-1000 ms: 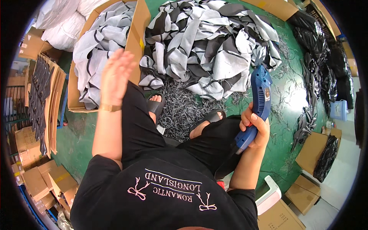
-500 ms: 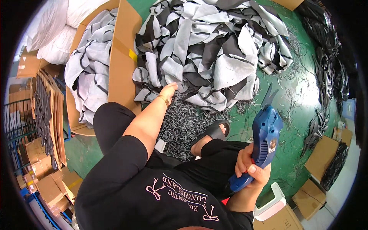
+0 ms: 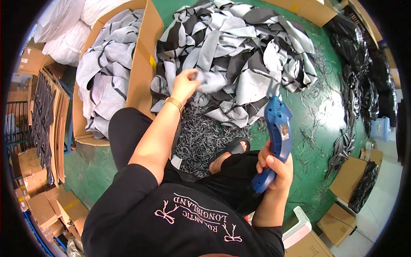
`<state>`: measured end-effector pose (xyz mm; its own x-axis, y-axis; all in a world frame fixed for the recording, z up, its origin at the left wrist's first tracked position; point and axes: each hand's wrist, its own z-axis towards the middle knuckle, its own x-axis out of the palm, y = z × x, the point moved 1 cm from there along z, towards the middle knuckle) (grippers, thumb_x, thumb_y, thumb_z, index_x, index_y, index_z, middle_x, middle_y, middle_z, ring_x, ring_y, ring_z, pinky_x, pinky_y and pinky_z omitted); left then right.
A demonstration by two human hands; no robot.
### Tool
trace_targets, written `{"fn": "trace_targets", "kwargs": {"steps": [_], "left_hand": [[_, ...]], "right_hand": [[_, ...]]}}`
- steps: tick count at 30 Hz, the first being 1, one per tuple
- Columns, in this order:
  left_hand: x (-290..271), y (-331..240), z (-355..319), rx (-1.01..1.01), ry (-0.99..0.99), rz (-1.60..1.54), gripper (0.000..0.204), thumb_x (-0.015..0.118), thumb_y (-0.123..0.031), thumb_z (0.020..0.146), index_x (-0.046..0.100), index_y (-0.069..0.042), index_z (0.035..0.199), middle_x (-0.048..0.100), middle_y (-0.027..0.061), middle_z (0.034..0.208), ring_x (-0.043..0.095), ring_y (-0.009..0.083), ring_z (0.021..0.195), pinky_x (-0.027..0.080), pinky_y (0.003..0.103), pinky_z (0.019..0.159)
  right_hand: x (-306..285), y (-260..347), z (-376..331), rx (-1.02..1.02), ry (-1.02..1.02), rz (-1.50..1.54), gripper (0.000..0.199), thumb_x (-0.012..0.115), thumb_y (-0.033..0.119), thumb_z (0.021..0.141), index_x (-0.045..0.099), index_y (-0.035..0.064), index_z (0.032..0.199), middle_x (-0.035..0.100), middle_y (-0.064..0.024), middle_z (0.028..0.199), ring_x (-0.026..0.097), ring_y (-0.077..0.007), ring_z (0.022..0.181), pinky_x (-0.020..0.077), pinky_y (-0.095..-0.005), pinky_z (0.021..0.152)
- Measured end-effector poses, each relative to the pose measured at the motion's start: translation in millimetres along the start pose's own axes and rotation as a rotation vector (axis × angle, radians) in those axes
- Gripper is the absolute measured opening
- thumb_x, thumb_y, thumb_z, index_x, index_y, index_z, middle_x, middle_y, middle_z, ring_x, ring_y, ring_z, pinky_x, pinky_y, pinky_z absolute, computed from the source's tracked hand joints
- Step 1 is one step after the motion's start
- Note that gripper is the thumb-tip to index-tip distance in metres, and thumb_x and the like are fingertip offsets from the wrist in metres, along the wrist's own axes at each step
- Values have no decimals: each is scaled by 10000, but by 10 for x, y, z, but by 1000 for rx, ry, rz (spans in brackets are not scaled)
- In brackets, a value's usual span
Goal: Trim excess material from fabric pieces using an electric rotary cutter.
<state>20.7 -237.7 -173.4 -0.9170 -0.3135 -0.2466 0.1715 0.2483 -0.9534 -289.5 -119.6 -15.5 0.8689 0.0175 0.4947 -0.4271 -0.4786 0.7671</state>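
My left hand [image 3: 185, 86] is closed on the end of a grey fabric piece [image 3: 212, 82], lifted over the near left side of a big heap. The piece is blurred by motion. Loose grey and black fabric pieces [image 3: 253, 82] make up that heap on the floor. In my right hand [image 3: 279, 169] is a pair of blue electric scissors [image 3: 277, 118], held upright by the handle. Their metal blades point away from me toward the heap's near right edge, and they look smeared. Thin dark trimmings [image 3: 195, 143] lie piled between my feet, below the left hand.
At my left stands an open cardboard box [image 3: 143, 64] full of similar fabric pieces [image 3: 107, 77]. White sacks [image 3: 68, 43] are behind it. Black plastic bags [image 3: 353, 55] line the right side. Near my right elbow are a white stool-like object [image 3: 297, 229] and cardboard boxes [image 3: 338, 222].
My left hand has risen from the heap's near edge, lifting a grey fabric piece. My right hand with the electric scissors has shifted left. The whole view has also moved slightly.
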Motion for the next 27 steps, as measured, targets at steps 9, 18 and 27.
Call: {"fn": "trace_targets", "kwargs": {"steps": [9,18,27], "left_hand": [[-444,-1535,-1353,699,472,301,163,670,-13,738,671,-52,897,596,53,883,591,192,824,464,290,717],[-805,-1623,-2195,604,949,-102,113,706,-44,790,665,-34,896,611,34,921,583,143,879,452,258,783],[-877,-758,-2708,-149,1191,-614,469,708,-170,837,523,-22,1242,602,4,1078,564,88,979,444,251,878]], "right_hand": [[268,-51,-235,-255,-41,-315,483,778,122,676,567,-18,1088,591,-49,878,567,-120,715,486,-253,658],[758,-239,-623,-293,255,-612,611,848,138,627,562,-8,1147,596,-10,935,549,-104,829,452,-240,772],[589,-192,-716,-359,-115,-372,366,762,208,763,610,22,1040,591,7,881,522,-80,756,415,-224,705]]}}
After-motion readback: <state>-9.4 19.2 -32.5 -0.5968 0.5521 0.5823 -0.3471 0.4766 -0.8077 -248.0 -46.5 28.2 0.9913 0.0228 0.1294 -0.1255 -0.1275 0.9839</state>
